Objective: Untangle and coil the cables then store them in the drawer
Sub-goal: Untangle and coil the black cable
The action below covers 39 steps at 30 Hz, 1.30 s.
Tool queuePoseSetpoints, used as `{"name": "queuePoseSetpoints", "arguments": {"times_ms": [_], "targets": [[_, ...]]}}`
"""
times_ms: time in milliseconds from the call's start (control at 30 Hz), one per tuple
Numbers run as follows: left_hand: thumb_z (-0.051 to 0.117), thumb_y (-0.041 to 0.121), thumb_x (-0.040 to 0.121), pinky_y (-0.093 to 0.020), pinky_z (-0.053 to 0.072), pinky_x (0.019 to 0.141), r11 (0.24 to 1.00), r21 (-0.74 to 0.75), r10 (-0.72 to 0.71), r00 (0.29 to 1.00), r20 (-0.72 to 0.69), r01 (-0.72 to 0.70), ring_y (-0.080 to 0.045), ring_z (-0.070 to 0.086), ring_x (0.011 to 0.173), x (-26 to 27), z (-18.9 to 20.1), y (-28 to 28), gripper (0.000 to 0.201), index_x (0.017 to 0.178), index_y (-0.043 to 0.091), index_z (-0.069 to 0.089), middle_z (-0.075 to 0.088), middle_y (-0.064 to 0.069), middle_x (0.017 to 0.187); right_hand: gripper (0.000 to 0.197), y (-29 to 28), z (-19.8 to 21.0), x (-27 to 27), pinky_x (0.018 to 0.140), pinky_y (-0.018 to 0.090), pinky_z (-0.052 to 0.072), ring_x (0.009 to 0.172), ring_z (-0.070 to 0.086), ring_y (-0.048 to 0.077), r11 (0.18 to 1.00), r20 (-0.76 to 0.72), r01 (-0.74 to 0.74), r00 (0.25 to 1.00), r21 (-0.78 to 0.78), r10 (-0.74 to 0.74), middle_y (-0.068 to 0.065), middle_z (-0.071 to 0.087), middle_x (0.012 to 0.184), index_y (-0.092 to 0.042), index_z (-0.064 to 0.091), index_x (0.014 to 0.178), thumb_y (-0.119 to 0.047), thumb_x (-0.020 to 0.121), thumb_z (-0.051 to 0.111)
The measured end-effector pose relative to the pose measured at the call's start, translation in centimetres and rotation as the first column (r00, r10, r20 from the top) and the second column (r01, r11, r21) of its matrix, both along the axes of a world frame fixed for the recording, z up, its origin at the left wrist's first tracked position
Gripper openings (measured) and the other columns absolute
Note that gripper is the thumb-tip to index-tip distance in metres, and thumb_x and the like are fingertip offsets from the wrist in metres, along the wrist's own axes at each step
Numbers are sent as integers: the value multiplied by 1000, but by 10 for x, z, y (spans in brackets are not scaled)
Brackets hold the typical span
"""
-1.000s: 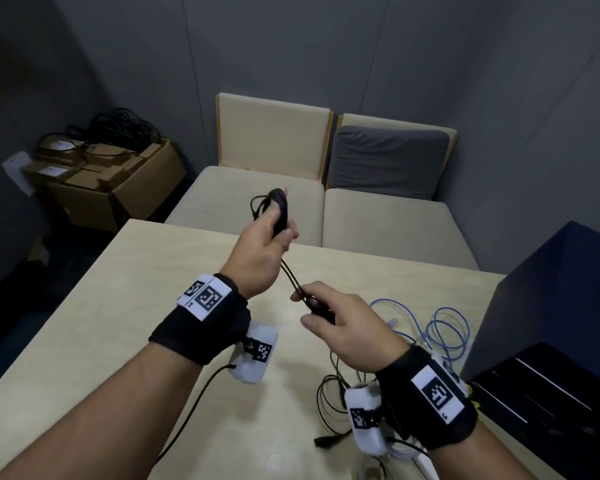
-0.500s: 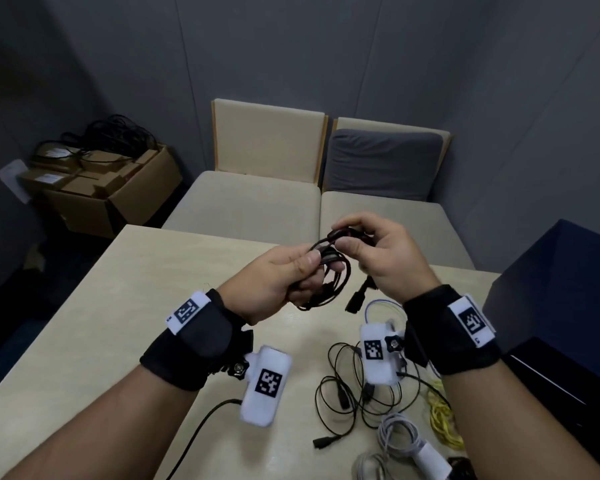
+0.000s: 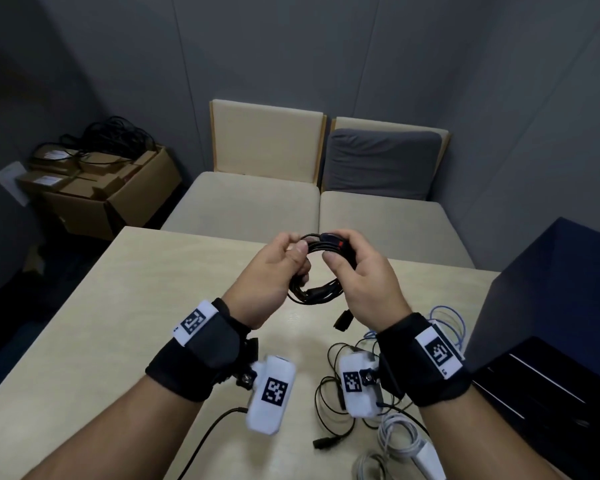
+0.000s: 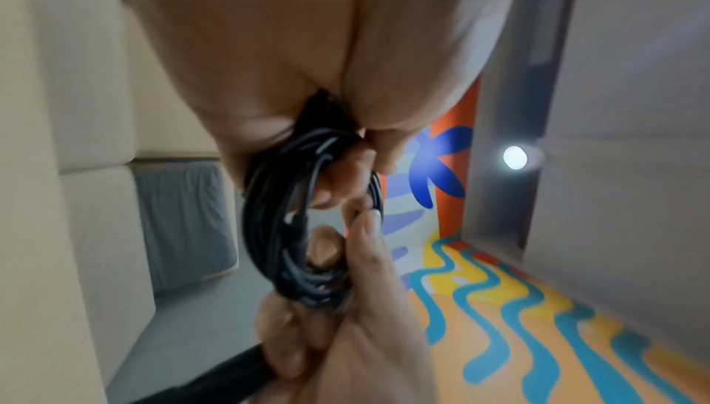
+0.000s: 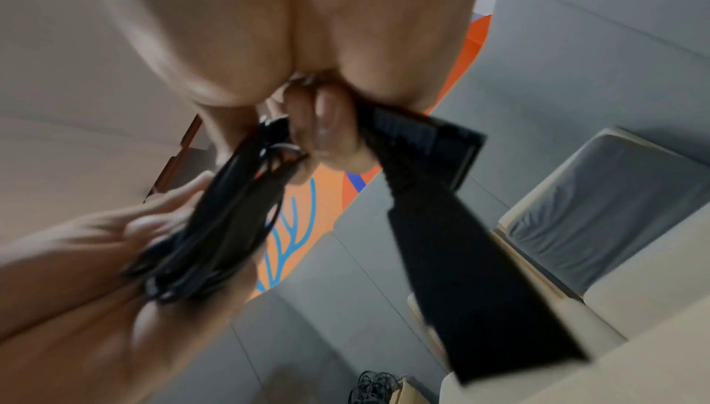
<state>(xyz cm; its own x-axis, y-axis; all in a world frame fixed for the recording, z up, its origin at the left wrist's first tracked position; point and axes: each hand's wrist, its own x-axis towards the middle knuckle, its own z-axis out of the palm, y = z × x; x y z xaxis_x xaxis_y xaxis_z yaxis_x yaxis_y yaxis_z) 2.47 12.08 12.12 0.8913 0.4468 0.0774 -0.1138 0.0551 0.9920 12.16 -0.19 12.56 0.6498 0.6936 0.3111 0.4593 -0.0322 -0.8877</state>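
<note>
- Far to my left, on the floor, an open brown cardboard box (image 3: 118,202) carries a heap of black wires (image 3: 118,136).
- My left hand (image 3: 267,275) is raised over the pale wooden table (image 3: 101,323). Its thumb and fingers are curled tight round the left side of the black round-coiled cable (image 3: 312,296).
- That coil hangs in the air between my two hands, above the table's far half, with several loops bunched together. A black plug with a red mark (image 3: 333,241) sits at its top, and another black connector end (image 3: 343,321) dangles beneath.
- My right hand (image 3: 364,285) clamps the coil's right side, fingers hooked over the top and thumb underneath.
- Below my right wrist, a thin loose black cable (image 3: 316,400), a white cable (image 3: 394,434) and a light blue cable (image 3: 445,307) lie on the table.
- A dark blue cabinet (image 3: 551,289) stands at the far right. I cannot tell whether its drawer is open.
</note>
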Motion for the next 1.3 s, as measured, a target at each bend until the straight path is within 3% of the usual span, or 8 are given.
{"name": "queuePoseSetpoints", "arguments": {"times_ms": [167, 300, 467, 600, 833, 1000, 1133, 1300], "targets": [[41, 27, 100, -29, 45, 72, 894, 416, 184, 983, -8, -164, -8, 54, 74, -2, -4, -6, 16, 113, 24, 50, 55, 9, 78, 24, 2, 0, -2, 82, 14, 44, 88, 60, -1, 999, 39, 35, 999, 32, -37, -15, 66, 91, -31, 57, 103, -10, 93, 59], [36, 37, 98, -32, 29, 86, 571, 803, 362, 930, -61, -170, -14, 49, 100, -5, -3, -6, 31, 120, 24, 53, 59, 11, 101, 21, 1, -5, -1, 82, 16, 46, 88, 60, -2, 998, 108, 63, 992, 4, -64, -20, 66, 91, -25, 61, 108, -12, 92, 59], [47, 23, 98, -37, 50, 75, 775, 631, 201, 959, -200, -31, -20, 62, 83, -6, 10, -1, 19, 115, 23, 54, 66, 2, 83, 20, -1, -7, 3, 83, 24, 48, 88, 61, 2, 999, 113, 49, 992, -10, -48, -20, 65, 93, -27, 61, 108, -14, 92, 58], [39, 5, 99, -31, 45, 61, 964, 261, 94, 986, -135, -56, -13, 54, 59, 0, 14, -5, 16, 98, 9, 55, 54, -1, 68, 19, 0, -4, 1, 82, 25, 49, 87, 61, 5, 1000, 62, 6, 998, 23, -7, -17, 66, 93, -33, 58, 104, -24, 87, 57], [40, 9, 100, -24, 37, 58, 931, 251, 268, 963, 28, -266, -13, 41, 60, 2, 3, -3, 30, 94, 28, 62, 47, 9, 63, 15, -12, -13, 13, 50, 28, 33, 48, 40, 10, 992, -234, -117, 967, -56, 101, -3, 53, 70, -43, 67, 93, -32, 87, 58], [41, 10, 99, -24, 36, 57, 929, 198, 304, 950, 74, -312, -12, 41, 59, 5, -2, -3, 28, 94, 25, 63, 46, 11, 63, 15, -23, -12, 22, 63, 28, 40, 63, 51, 13, 944, -124, -162, 984, -287, 131, -3, 59, 71, -18, 62, 83, -14, 95, 55], [39, 7, 100, -18, 36, 54, 926, 167, 329, 941, 81, -338, -9, 40, 58, 6, 1, -3, 29, 93, 22, 62, 44, 4, 66, 16, -21, -12, 24, 68, 27, 40, 67, 49, 14, 883, 33, -63, 996, -465, 88, -6, 57, 79, -24, 61, 79, -22, 95, 57], [39, 7, 101, -17, 35, 52, 935, 127, 325, 943, 71, -331, -9, 40, 57, 7, 0, -6, 29, 93, 24, 62, 43, 5, 65, 19, -4, -6, 16, 56, 31, 54, 54, 58, 18, 999, -471, 19, 881, -41, -37, 9, 60, 72, -6, 56, 83, -2, 98, 45]]}}
